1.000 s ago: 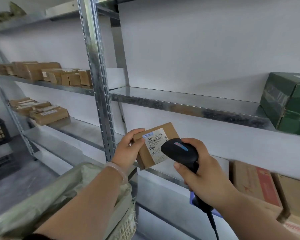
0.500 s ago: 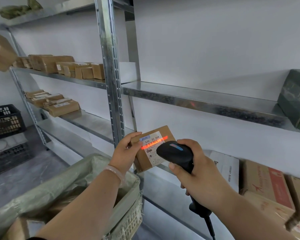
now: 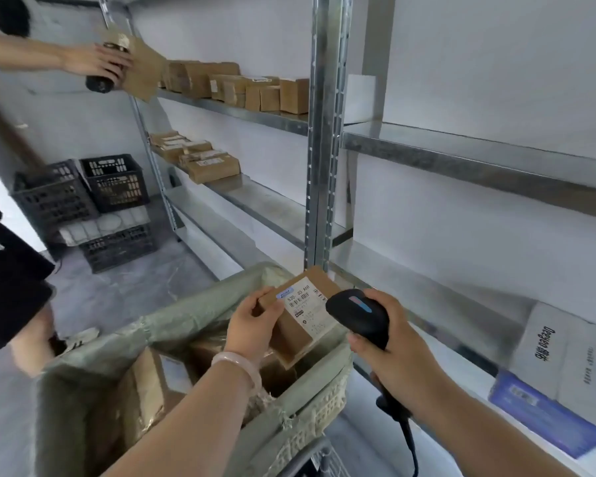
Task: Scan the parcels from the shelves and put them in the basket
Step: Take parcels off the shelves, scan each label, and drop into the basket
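My left hand [image 3: 253, 321] grips a small brown cardboard parcel [image 3: 301, 316] with a white label, tilted, held just above the far right corner of the basket [image 3: 324, 404]. The basket is pale wicker lined with a grey-green bag and holds several brown parcels [image 3: 159, 380]. My right hand [image 3: 391, 352] grips a black handheld scanner [image 3: 358, 313] by its handle, its head right beside the parcel's label. No red scan line shows on the label.
Metal shelves [image 3: 461, 149] run along the white wall, with an upright post [image 3: 324, 132]. More brown parcels [image 3: 241, 86] sit on the far shelves, white and blue boxes [image 3: 561, 366] at lower right. Another person [image 3: 83, 60] at left holds a scanner and parcel. Black crates [image 3: 83, 191] stand on the floor.
The red scan line on the label has gone out. Both hands have come down with the parcel and scanner toward the basket, and the view has swung down and left, showing another person.
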{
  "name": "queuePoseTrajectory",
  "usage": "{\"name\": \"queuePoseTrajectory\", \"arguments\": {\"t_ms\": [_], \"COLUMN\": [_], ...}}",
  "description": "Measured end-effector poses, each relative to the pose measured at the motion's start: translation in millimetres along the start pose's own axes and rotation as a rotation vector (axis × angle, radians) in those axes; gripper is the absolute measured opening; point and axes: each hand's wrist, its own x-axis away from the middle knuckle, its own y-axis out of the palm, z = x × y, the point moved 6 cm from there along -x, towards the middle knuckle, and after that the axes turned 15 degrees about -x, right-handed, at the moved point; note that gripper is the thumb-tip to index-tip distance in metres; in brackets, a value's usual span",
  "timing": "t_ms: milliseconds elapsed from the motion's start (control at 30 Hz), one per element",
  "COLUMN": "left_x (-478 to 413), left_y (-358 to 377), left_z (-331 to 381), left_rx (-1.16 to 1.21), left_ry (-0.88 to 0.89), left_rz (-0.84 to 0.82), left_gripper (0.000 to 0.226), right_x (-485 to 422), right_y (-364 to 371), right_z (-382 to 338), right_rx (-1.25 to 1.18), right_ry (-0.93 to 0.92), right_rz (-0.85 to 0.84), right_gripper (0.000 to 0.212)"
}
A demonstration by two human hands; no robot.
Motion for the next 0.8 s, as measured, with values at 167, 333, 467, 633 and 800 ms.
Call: {"name": "queuePoseTrajectory", "arguments": {"t_ms": [167,333,467,633,800], "left_x": [4,15,28,41,45], "left_y": [-69,-141,-181,-205,-215], "left_z": [-60,-109,-144,-184,-209], "left_rx": [-0.022,-0.125,-0.215,-0.316,-0.479], "left_ry": [-0.125,-0.208,-0.276,-0.374,-0.398], "left_rz": [0.116,0.242,0.268,0.192,0.13], "left_gripper": [0.021,0.023,0.023,0.024,0.03], "right_x": [-17,-21,-20,-19,-19], "right_y": [81,160,215,266,294], "right_z": [25,38,47,63,67], "right_rx": [-0.022,-0.014,0.018,0.063,0.062], "right_ry": [0.102,0.135,0.156,0.184,0.148], "right_rz": [-0.186,-0.377,-0.509,-0.598,-0.645], "right_gripper": [0.058,0.062,0.065,0.065,0.065]}}
